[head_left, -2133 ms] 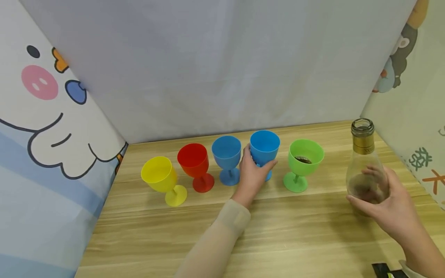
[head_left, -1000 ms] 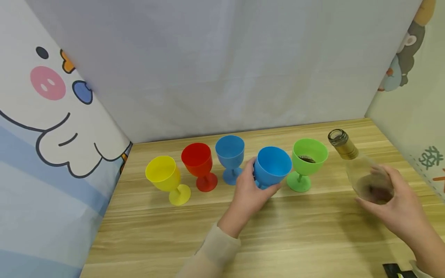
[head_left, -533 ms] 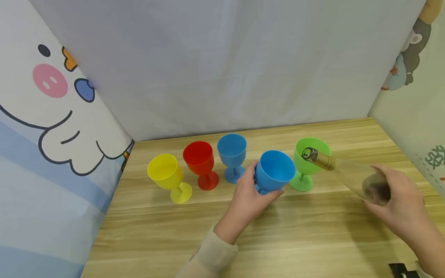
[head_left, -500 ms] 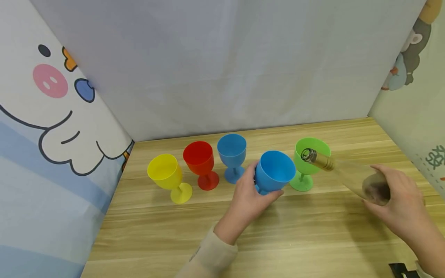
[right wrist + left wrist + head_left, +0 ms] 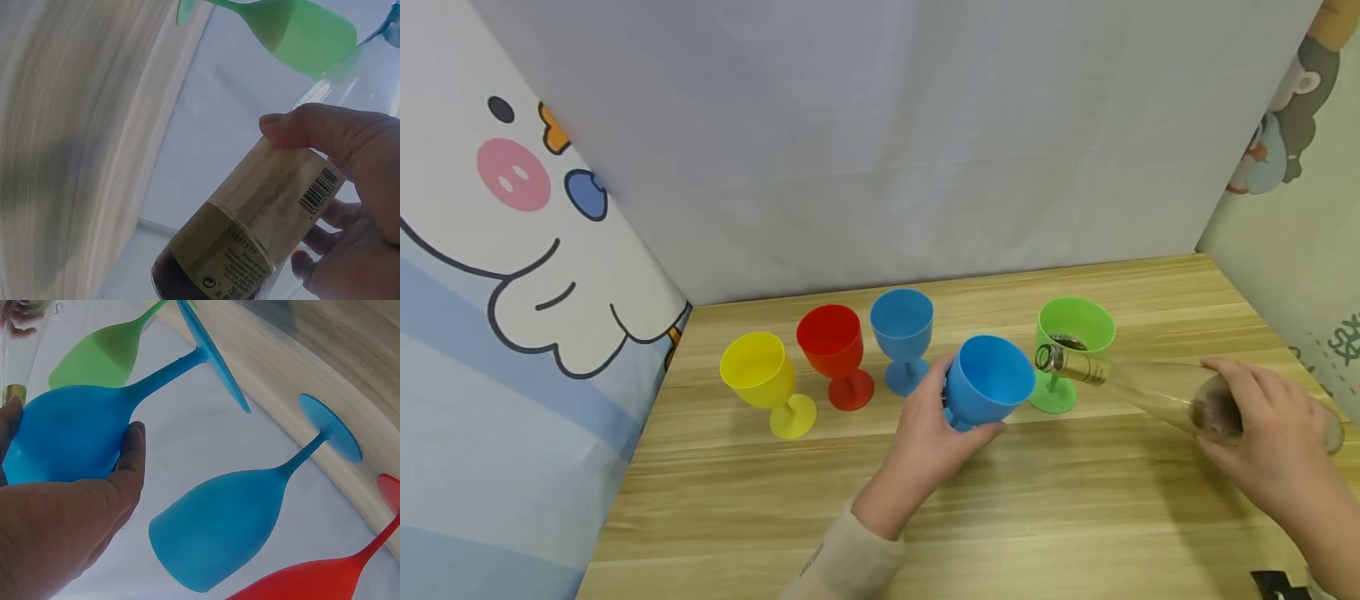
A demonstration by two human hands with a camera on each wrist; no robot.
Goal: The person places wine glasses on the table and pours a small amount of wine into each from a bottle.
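Observation:
My left hand (image 5: 921, 442) grips a blue goblet (image 5: 988, 383) by its bowl, thumb on the near side. The goblet tilts to the right, and its bowl shows bare blue inside. With my right hand (image 5: 1273, 446) I hold a clear glass bottle (image 5: 1150, 387) round its body, tipped almost level. Its gold-banded neck points left, the mouth close to the blue goblet's right rim. A pale label and dark liquid low in the bottle show in the right wrist view. Behind the bottle neck stands a green goblet (image 5: 1078, 325) with dark liquid in it.
On the wooden table (image 5: 737, 517), a yellow goblet (image 5: 760, 371), a red goblet (image 5: 831, 342) and a second blue goblet (image 5: 902, 325) stand upright to the left. A grey-white cloth (image 5: 887, 150) hangs behind. A black item (image 5: 1277, 585) lies at the lower right.
My left hand has brought the blue goblet forward out of the row and tilted it. The bottle has gone from upright to nearly level, its mouth swinging left to the goblet.

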